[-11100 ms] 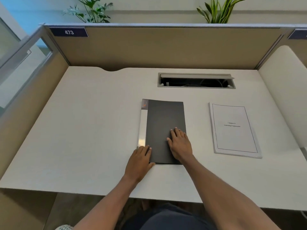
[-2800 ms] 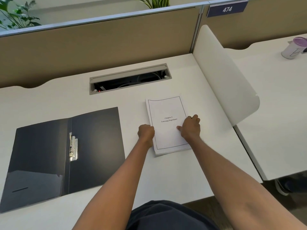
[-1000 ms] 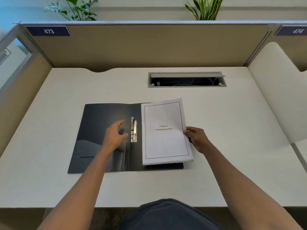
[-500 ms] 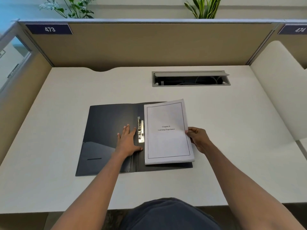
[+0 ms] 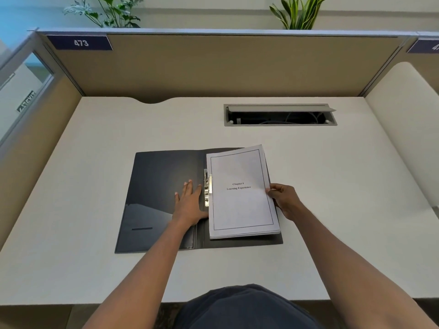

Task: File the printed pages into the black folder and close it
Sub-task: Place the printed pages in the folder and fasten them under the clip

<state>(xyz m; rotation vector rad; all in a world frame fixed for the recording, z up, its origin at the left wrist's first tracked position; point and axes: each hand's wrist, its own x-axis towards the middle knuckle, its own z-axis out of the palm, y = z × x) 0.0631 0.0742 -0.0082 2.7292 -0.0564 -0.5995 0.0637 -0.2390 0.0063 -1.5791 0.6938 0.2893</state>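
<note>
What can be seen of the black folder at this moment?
The black folder lies open and flat on the white desk; it looks like smooth plastic. A pocket crosses its left flap, and a metal clip sits beside the spine. The left hand presses flat on the left flap, the printed pages lie slightly askew on the right half, and the right hand grips their edge.

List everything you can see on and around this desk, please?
black folder: one, open flat, desk centre
printed pages: one white stack, on folder's right half
metal clip: one, silver, at folder spine
desk: one, off-white
cable hatch: one, grey, lid raised, far right
partition: tan, behind desk
number plate: one, blue, reads 473
plants: two, green, behind partition
left hand: flat on folder beside clip
right hand: holding pages' right edge
</note>
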